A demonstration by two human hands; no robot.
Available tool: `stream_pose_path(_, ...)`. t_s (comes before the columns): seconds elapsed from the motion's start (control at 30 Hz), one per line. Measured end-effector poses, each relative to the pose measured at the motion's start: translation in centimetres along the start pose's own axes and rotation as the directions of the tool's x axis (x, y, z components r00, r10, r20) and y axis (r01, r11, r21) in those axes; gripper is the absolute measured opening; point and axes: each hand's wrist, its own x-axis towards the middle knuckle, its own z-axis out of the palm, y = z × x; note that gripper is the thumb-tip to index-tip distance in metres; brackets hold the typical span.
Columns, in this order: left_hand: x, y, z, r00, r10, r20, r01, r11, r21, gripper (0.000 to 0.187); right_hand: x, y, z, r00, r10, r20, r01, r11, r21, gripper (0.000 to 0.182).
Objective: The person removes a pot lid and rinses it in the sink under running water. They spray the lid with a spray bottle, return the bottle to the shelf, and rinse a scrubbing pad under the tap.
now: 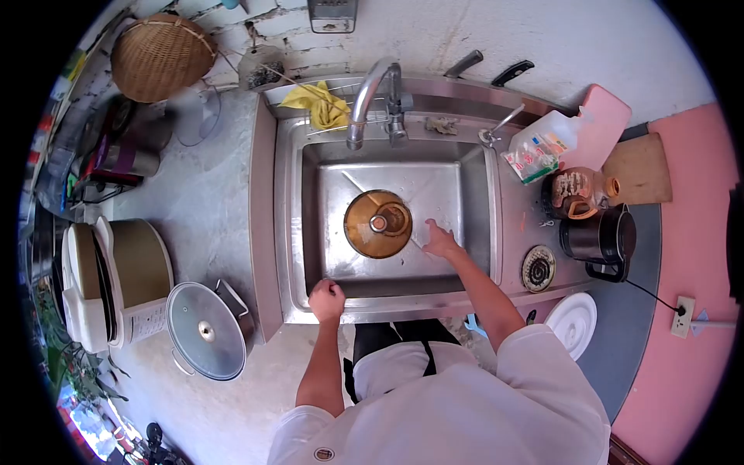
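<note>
A stainless steel sink (pixel 442 174) holds a round amber-brown lid-like object (pixel 360 232) with a metal knob at its centre. To the right of it, my right hand (pixel 442 239) hovers over the basin with fingers apart, and nothing shows in it. My left hand (pixel 327 299) is curled closed at the sink's front edge, left of the middle; whether anything is inside it is hidden. The curved faucet (pixel 376 93) rises at the back of the sink, its spout above the basin's rear edge.
A yellow cloth (pixel 318 105) hangs behind the sink. At right are a kettle (pixel 597 236), a brown-labelled jug (pixel 573 192), a coiled scrubber (pixel 539 269) and a white lid (pixel 572 325). At left stand a lidded pot (pixel 208 329), a rice cooker (pixel 139 271) and a basket (pixel 163 58).
</note>
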Motion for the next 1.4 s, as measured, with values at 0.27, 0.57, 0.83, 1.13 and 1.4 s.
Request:
stream_pose_path(0.27,-0.1,0.1,-0.1,0.998,-0.042,0.043,0.042,0.999,-0.008,0.013,-1.8,2.2,0.4,0.967,-0.19,0.172,0.106,0.908,0.404,0.042)
stream_pose_path(0.57,-0.2,0.3,-0.6,0.998,-0.029,0.046,0.029,1.0,-0.002,0.013,-3.3,1.2,-2.3,0.958,-0.196,0.21,0.131,0.948,0.289,0.041)
stream_pose_path(0.83,0.4,1.5,-1.8,0.967,0.162,0.196,-0.14,0.982,-0.123,0.036,-2.8,1.7,-9.2,0.879,0.06,-0.473,0.247,0.791,0.56,0.017)
stream_pose_path(1.13,0.8,20.9,-12.9,0.914,0.185,0.361,-0.334,0.849,0.409,0.052,2.8,13.4,-22.0,0.484,0.66,-0.575,0.061,0.63,0.774,0.054)
stream_pose_path(1.4,-3.7,38.9,-24.6,0.647,0.762,-0.015,-0.268,0.209,-0.941,0.023,2.3,12.4,-23.1,0.443,0.568,-0.694,0.089,0.742,0.664,0.034)
